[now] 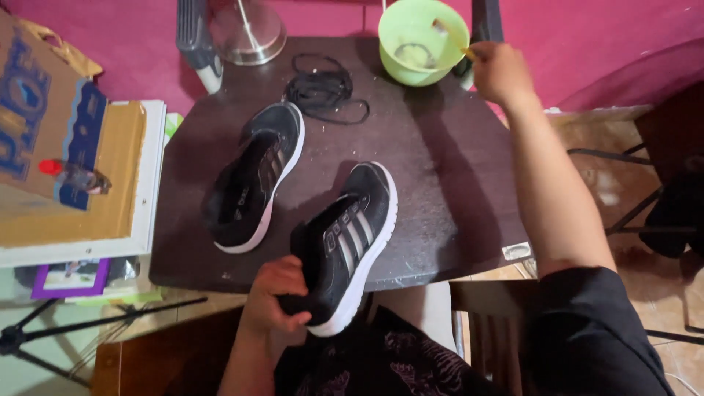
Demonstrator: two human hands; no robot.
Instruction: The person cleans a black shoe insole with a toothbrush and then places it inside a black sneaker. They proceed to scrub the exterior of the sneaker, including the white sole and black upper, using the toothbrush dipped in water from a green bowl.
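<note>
Filling most of the view, a dark square table (440,169) carries everything in hand, its top dusted with pale crumbs. Beside it on the person's left lies a stack of flattened cardboard (70,169) with a small red-capped bottle resting on it. Two black sneakers with white soles sit on the table. The far one (255,176) lies alone, toe pointing away, laces removed. The near sneaker (350,238) has grey side stripes and hangs its heel over the table's front edge; the left hand (275,299) wraps its fingers around that heel, holding it firmly. At the far edge stands a light green bowl (419,40) with some pale paste inside. The right hand (497,70) reaches out to the bowl's rim, fingers pinched narrowly around a thin yellowish stick or brush handle (455,40) whose other end dips into the bowl. Between the bowl and the far sneaker lies a loose tangle of black laces (324,92), touching neither. A shiny metal lamp base (246,31) stands beyond the table's far left corner.
</note>
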